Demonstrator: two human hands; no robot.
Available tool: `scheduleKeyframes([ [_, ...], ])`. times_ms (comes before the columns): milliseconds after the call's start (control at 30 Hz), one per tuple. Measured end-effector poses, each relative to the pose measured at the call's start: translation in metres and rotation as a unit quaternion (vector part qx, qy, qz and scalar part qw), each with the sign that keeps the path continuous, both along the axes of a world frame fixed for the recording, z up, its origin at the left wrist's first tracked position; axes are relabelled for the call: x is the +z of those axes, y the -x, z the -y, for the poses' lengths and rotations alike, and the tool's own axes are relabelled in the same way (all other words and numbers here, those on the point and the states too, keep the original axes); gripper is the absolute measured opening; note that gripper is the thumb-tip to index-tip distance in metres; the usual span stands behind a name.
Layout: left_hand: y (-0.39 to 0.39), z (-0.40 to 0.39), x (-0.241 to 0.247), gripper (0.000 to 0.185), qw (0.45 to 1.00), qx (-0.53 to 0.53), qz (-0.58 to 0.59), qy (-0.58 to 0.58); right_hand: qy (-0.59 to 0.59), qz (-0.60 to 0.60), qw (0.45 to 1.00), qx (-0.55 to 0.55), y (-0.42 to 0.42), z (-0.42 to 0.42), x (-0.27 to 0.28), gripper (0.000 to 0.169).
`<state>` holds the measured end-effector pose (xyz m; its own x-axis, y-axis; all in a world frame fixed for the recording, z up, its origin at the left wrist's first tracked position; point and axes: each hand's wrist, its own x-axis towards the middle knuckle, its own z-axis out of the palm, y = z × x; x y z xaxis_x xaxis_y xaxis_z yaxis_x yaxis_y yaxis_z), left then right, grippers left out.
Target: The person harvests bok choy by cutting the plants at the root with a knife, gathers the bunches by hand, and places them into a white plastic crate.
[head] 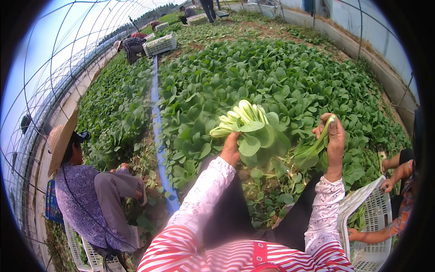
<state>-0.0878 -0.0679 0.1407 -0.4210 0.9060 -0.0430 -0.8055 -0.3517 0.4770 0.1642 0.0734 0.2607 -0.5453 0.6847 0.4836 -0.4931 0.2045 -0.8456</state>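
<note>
My left hand (231,149) grips a bunch of bok choy (249,115) around its leaves. The pale stem bases point up and away from me, and broad green leaves hang over the hand to the right. Raised on the right, my right hand (331,136) pinches a single bok choy plant (317,144) near its stem base, its leaves drooping down and left. The two hands are well apart. Below them, between my knees, loose leaves and small plants (268,200) lie on brown soil. A dense bed of growing bok choy (272,74) spreads in front of me.
A blue flat hose (158,136) runs along the bed to my left. Beyond it a person in a straw hat (83,190) crouches. At right, another person's hands (355,234) hold a white plastic crate (372,210). Farther off, people work near white crates (160,44).
</note>
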Motion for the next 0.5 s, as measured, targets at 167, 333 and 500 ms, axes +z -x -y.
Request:
scheduleKeyframes([
  [167, -0.025, 0.006, -0.004, 0.047, 0.986, -0.112, -0.119, 0.039, 0.078, 0.099, 0.992, -0.006, 0.035, 0.005, -0.032, 0.038],
  [333, -0.049, 0.010, 0.013, 0.051, 0.974, -0.143, -0.171, 0.043, 0.095, 0.123, 0.988, -0.010, 0.053, 0.021, -0.052, 0.048],
  [500, -0.051, 0.005, 0.009, 0.049, 0.979, -0.114, -0.160, 0.053, 0.117, 0.151, 0.981, -0.014, 0.060, 0.016, -0.069, 0.057],
])
